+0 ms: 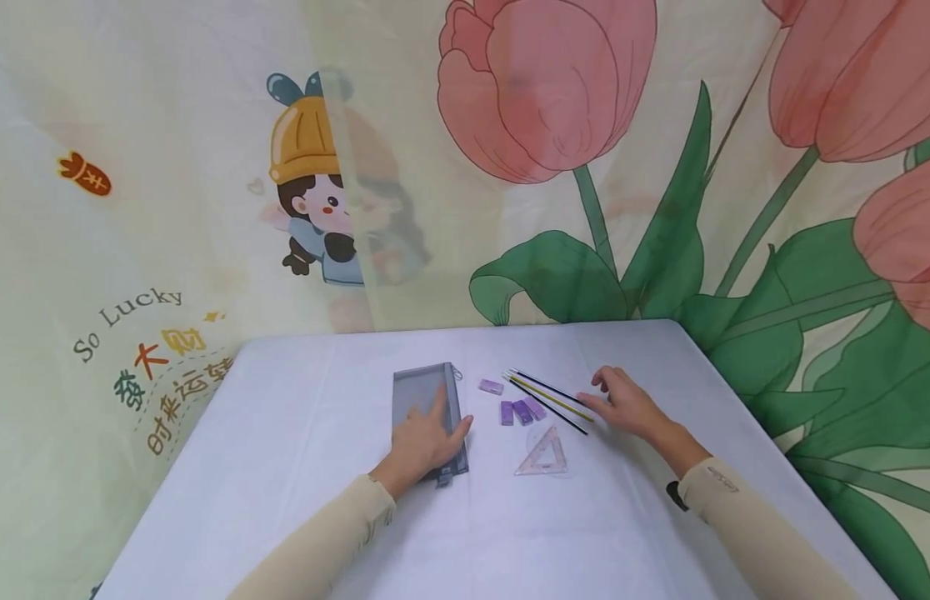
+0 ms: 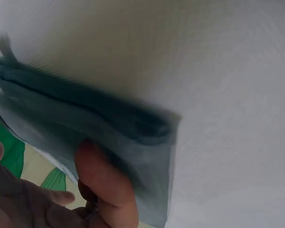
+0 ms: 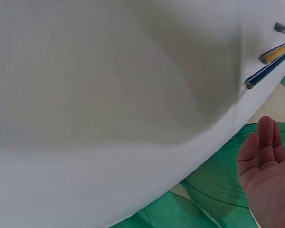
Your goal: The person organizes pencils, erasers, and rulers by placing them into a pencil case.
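Left hand [image 1: 423, 437], fingers apart, on rectangular mesh pouch [image 1: 414, 390]; right hand [image 1: 622, 403], fingers parted, beside slim pencils [image 1: 549, 398], inside table edge [image 1: 731, 400].

- The head camera looks forward and down from the person's side of the table [image 1: 210, 467], far enough back for the left hand [image 1: 427, 437], right hand [image 1: 622, 406] and printed backdrop [image 1: 210, 100].
- The left wrist camera faces the pouch [image 1: 416, 386] slantwise, very near.
- The right wrist camera faces mostly table at close range, the right hand low in its right corner.
- Head and left wrist share the pouch; head and right wrist, the pencils [image 3: 270, 68].
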Tool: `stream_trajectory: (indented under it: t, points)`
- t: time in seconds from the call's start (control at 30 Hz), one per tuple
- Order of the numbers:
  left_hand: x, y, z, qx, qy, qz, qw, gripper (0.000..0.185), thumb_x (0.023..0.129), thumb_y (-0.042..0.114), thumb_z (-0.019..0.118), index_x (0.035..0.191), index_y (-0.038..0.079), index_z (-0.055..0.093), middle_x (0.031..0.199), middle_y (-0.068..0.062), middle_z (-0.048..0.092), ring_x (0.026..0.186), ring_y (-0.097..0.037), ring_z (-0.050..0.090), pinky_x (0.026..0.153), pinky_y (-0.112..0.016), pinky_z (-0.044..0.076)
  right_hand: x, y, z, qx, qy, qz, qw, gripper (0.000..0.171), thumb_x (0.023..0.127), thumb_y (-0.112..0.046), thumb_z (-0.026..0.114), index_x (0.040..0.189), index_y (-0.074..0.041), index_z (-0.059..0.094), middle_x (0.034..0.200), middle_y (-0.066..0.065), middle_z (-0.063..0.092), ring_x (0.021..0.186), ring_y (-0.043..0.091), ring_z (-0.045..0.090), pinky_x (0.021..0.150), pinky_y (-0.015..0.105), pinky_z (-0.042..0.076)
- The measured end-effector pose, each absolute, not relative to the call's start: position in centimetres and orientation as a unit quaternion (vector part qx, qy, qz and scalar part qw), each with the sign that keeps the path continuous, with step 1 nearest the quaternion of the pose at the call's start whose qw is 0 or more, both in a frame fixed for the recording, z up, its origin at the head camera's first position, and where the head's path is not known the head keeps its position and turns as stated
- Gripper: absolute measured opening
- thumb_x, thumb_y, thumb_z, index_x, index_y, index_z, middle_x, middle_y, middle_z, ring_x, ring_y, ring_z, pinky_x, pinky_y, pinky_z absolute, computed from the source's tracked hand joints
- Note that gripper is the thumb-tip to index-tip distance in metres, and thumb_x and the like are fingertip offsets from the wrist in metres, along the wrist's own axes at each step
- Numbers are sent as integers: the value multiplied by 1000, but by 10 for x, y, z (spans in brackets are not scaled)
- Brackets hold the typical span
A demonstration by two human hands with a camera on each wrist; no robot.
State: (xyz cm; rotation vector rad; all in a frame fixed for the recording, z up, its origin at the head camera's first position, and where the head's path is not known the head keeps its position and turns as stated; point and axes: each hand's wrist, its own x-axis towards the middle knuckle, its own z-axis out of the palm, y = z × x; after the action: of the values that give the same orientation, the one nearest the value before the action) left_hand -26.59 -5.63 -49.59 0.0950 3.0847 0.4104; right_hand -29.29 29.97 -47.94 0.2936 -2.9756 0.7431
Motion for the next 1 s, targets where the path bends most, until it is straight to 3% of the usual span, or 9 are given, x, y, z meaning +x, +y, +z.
stream_trajectory:
  t: [0.2,0.63,0.8,1.0]
  points:
    - [-264,-59,-503,36,990,130,41,92,89,75,43,155,11,32,122,-39,55,111,-48,59,90,-54,52,-301,305,-491,77,-974,212,4,37,96,-38,64,100,-3,53,85,8,53,74,19,49,62,29,41]
    - [-261,-51,-502,37,990,115,69,92,85,70,53,155,14,32,117,-37,51,93,-41,58,83,-50,52,-310,304,-511,52,-987,146,-48,37,96,-42,64,86,-9,53,78,5,50,72,18,48,62,30,40]
    - [-259,-52,-503,41,991,112,54,78,90,54,51,154,13,35,117,-38,52,89,-40,58,79,-49,51,-310,304,-511,83,-988,130,-28,35,95,-40,65,82,-10,52,75,3,50,68,17,46,60,29,39]
    - [-259,-57,-508,55,990,123,42,62,95,34,38,153,14,38,117,-39,53,86,-39,54,80,-50,48,-311,304,-513,96,-989,115,-19,37,95,-43,64,80,-11,53,74,3,48,65,16,45,58,29,39]
